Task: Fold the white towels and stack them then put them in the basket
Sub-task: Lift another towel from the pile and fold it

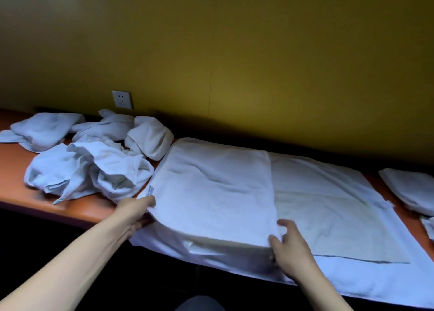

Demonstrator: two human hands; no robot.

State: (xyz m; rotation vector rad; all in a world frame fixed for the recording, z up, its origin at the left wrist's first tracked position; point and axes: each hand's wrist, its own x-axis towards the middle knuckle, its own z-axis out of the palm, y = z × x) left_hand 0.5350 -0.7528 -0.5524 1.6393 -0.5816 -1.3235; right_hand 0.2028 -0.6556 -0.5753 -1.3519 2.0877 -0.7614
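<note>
While both hands grip its near corners, a white towel lies half-folded on the orange counter.

The left hand pinches the folded flap's left corner, by a small label, fingers closed on the cloth; the right hand clamps the flap's right corner, thumb on top. The flap covers the towel's left half, and its near edge hangs over the counter's front. A heap of crumpled towels sits left; 1 folded towel lies right. The wall socket is above the heap.
</note>
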